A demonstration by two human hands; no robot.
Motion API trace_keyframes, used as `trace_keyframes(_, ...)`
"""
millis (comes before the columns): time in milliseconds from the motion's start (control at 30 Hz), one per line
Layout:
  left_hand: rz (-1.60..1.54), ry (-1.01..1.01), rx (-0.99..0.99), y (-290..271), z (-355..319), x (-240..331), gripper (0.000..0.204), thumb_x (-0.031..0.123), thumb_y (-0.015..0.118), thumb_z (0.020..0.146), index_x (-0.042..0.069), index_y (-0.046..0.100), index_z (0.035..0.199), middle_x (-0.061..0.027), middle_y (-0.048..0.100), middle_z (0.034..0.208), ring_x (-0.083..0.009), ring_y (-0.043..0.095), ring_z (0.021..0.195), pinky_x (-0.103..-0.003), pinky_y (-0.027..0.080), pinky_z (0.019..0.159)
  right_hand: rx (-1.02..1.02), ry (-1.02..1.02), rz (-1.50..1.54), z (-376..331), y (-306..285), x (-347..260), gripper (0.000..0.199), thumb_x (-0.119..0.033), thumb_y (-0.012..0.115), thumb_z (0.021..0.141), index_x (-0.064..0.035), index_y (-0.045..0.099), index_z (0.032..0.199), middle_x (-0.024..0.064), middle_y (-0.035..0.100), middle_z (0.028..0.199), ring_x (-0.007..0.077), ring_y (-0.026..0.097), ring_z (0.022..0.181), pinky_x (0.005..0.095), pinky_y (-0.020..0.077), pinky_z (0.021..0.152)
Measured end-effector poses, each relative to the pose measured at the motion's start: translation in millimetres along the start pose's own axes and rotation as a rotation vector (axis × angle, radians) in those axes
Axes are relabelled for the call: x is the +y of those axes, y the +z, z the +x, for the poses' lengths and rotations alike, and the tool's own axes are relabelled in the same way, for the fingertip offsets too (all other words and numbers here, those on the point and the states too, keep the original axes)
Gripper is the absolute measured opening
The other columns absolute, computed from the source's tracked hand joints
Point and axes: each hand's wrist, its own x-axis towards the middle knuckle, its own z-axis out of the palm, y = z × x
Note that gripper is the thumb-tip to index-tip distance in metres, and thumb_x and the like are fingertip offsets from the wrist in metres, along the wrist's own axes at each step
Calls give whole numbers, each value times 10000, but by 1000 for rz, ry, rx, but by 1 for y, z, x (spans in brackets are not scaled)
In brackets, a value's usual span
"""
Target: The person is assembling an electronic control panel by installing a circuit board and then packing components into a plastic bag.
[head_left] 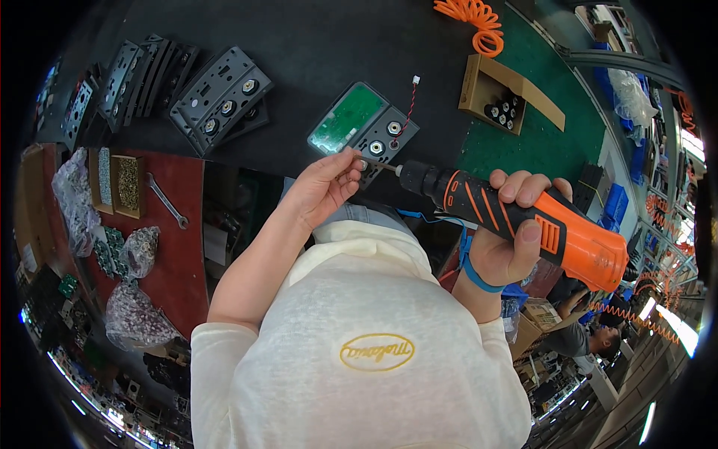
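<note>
Fingers (351, 161) of the left hand (325, 183) pinch a small screw at the driver tip. The right hand (508, 239) is wrapped tight round the orange-and-black cordless screwdriver (516, 217). Its bit meets the grey panel with the green circuit board (363, 127), which lies on the black table (314, 45) just beyond the hands. Judgement: fastening under way; similar grey panels (217, 93) stacked far left appear untouched.
</note>
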Motion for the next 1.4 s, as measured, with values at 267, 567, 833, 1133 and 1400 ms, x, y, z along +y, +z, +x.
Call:
trace_keyframes(267, 52, -14, 24, 1, 8, 8, 213, 216, 566, 902, 14, 593, 965, -23, 615, 803, -63, 596, 690, -192, 524, 622, -59, -2, 31, 10, 3, 9, 561, -171, 695, 772, -94, 380, 1230, 72, 536, 875, 211, 557, 812, 409, 459, 770)
trace_keyframes(567, -25, -49, 7, -2, 11, 12, 208, 224, 567, 902, 21, 597, 931, -24, 623, 789, -64, 598, 679, -194, 524, 610, -33, 14, 6, 16, 4, 13, 551, -174, 694, 771, -96, 387, 1222, 70, 535, 869, 210, 559, 810, 409, 461, 761)
trace_keyframes(833, -30, -61, 31, -2, 11, 17, 215, 225, 556, 906, 16, 581, 945, -17, 607, 773, -84, 593, 672, -208, 514, 600, -60, 26, 47, 19, 8, 18, 561, -153, 711, 756, -97, 391, 1213, 67, 542, 859, 210, 566, 797, 402, 466, 754)
trace_keyframes(1133, 157, 31, 52, -5, 12, 23, 258, 219, 555, 909, -19, 594, 1001, -33, 633, 823, -65, 602, 704, -192, 526, 639, -105, 12, 20, 22, 12, 26, 559, -144, 710, 753, -86, 389, 1207, 70, 540, 853, 215, 565, 792, 414, 468, 755)
trace_keyframes(1400, 215, 20, 59, -3, 17, 42, 258, 170, 537, 902, -42, 594, 1037, -59, 633, 894, -98, 607, 775, -230, 520, 704, 27, 29, -35, 30, 2, 26, 517, -168, 667, 774, -60, 396, 1201, 80, 535, 883, 220, 550, 833, 422, 453, 805)
